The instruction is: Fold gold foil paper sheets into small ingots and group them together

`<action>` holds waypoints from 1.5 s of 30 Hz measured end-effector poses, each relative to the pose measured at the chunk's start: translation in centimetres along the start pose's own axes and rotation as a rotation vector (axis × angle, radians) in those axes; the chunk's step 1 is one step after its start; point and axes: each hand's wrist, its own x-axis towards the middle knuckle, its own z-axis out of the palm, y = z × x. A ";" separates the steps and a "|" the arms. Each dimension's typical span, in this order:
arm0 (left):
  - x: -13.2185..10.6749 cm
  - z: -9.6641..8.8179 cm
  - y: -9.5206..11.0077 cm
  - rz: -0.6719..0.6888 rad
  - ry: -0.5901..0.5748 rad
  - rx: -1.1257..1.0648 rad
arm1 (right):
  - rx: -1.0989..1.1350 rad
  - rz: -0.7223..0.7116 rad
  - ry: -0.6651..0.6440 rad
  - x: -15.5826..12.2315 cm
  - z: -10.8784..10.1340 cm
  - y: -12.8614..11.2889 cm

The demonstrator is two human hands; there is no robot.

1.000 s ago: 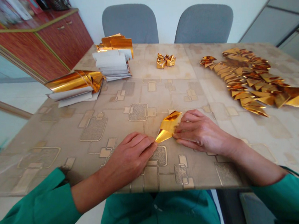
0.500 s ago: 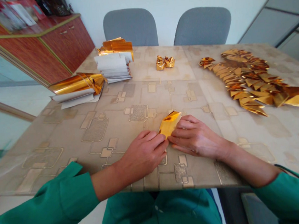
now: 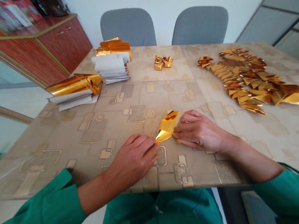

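A sheet of gold foil paper (image 3: 167, 125), folded into a slanted shape with pointed ends, lies between my hands near the table's front. My left hand (image 3: 137, 152) pinches its lower left tip, with the fingers pressed together. On the opposite side, my right hand (image 3: 199, 130) grips the right edge between thumb and fingers. Part of that edge is hidden behind the right fingers. Farther right on the table spreads a pile of folded gold paper pieces (image 3: 258, 82). A few crumpled-looking gold folded shapes (image 3: 163, 62) sit near the far edge.
At the back left stands a stack of white-backed gold paper (image 3: 111, 66). Beside it lies a curled bundle of gold paper (image 3: 74, 86). A patterned cloth covers the table (image 3: 126, 93). Two grey chairs (image 3: 127, 27) stand behind it, and a wooden cabinet (image 3: 52, 47) is at the left.
My left hand has moved left and slightly down, drawing out the paper's lower left corner into a point. My right hand has shifted slightly right, still on the paper.
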 end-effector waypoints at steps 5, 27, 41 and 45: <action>-0.3 0.1 -0.8 0.016 0.031 -0.002 | 0.006 0.021 -0.031 0.0 0.0 0.1; 3.2 1.2 -3.0 -0.227 0.008 -0.289 | 0.299 0.532 0.256 1.5 2.8 2.5; 3.0 1.7 -2.8 -0.254 0.027 -0.310 | 0.253 0.609 0.119 1.8 3.3 1.7; 3.0 1.8 -2.8 -0.257 0.056 -0.319 | 0.431 0.575 0.182 1.8 2.6 1.2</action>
